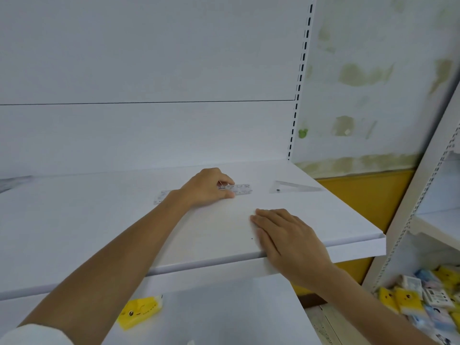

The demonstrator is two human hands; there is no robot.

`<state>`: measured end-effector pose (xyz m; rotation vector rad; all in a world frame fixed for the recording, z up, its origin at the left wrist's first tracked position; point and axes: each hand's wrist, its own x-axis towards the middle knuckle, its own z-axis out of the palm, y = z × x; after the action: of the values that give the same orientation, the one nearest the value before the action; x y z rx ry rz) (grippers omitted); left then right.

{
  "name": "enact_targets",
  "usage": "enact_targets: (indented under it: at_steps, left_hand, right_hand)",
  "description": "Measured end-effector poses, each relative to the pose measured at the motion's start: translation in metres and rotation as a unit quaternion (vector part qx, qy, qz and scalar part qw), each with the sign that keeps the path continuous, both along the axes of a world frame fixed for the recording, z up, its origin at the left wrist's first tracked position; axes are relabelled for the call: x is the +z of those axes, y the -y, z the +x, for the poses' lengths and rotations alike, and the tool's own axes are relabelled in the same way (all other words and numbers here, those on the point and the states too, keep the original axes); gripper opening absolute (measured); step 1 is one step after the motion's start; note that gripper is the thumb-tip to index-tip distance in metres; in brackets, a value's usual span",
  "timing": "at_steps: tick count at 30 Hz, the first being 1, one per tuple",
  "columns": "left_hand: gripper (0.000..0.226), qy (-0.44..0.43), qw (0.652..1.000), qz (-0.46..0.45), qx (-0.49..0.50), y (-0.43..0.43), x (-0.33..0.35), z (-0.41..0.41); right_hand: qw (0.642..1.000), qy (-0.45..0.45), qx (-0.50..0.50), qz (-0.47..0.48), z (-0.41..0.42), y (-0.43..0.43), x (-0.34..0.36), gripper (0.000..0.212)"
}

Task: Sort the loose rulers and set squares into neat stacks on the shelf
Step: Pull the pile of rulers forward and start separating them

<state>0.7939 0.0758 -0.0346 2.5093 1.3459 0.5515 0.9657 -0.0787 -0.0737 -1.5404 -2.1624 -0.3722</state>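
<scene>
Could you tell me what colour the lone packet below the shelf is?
The packet is yellow; head view.

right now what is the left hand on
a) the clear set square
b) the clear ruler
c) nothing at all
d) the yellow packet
B: the left hand pinches the clear ruler between thumb and fingers, and the set square lies untouched to its right.

The shelf and back panel are plain white. The ruler is clear with black graduation marks. The set square, right of centre, is clear with one dark dot. The upright is white with black slots. The wall, upper right, is off-white with olive-green blotches above a yellow-orange band. The bottom-centre packet is yellow with a printed face. The lower-right pile is yellow, pale blue and white.
</scene>
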Motion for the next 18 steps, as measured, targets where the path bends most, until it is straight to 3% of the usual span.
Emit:
enact_targets:
  at_steps: [13, 16, 18]
  left_hand:
    - [0.036, -0.010, 0.999, 0.024, 0.029, 0.010, -0.003, -0.009]
    - [0.029, 0.053, 0.996, 0.058, 0.051, 0.025, 0.002, -0.028]
    - [0.026, 0.049, 0.992, 0.089, 0.068, 0.042, 0.007, -0.051]
  right_hand:
    - [1.000, 0.016, -0.006, -0.003, 0.004, -0.002, 0.001, 0.039]
    - [0.998, 0.011, -0.006, -0.056, 0.001, -0.006, 0.011, 0.043]
    - [0.996, 0.002, 0.007, -0.086, -0.002, -0.019, 0.020, 0.035]
